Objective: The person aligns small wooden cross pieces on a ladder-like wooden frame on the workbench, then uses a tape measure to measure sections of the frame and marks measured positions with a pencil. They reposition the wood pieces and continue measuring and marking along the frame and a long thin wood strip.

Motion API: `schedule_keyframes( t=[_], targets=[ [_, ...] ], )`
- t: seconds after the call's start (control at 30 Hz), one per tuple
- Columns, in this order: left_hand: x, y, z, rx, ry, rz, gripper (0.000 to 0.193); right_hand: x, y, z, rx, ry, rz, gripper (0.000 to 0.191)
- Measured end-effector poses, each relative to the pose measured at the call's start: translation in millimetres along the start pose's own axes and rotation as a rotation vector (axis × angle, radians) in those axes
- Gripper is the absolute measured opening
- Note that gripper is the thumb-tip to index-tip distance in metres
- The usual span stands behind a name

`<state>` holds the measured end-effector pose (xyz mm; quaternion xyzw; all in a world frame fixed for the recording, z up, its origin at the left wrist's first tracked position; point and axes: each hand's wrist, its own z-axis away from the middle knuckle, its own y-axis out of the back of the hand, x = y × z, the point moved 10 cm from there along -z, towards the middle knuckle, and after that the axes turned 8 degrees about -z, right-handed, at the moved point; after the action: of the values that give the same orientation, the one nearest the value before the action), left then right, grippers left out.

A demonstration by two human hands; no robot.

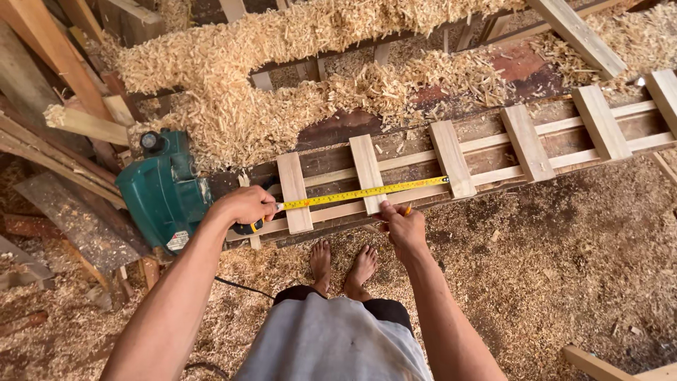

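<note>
Two hands: left hand [243,206] grips tape measure [363,192]; right hand [402,227] apparently pinches pencil [408,209].

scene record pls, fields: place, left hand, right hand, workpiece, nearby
place: wood workshop, floor covered in sawdust
left hand: grips tape measure case, yellow tape pulled out to the right along the frame
right hand: on the frame edge below the tape, holding a pencil
workpiece: long wooden frame, cross slats on two thin rails
nearby: green power planer left of the frame; shavings pile behind; bare feet below
</note>
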<state>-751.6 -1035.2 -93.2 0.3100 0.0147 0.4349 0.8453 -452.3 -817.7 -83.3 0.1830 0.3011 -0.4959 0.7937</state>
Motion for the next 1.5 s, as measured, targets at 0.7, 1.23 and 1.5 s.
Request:
schedule_keyframes(
  t=[0.7,1.23,1.5],
  targets=[
    [-1.8,-4.1,3.7,-0.010,0.028,0.011,0.032,-10.3,13.8,1.5,0.026,0.035,0.014,0.025],
    [-0.3,-5.8,1.9,-0.012,0.005,-0.003,0.028,-11.6,11.9,4.1,0.025,-0.002,0.137,0.029],
    [-20.1,-3.5,5.5,0.012,-0.075,0.033,0.028,-20.5,11.5,17.7,0.044,-0.036,0.100,0.025]
  ],
)
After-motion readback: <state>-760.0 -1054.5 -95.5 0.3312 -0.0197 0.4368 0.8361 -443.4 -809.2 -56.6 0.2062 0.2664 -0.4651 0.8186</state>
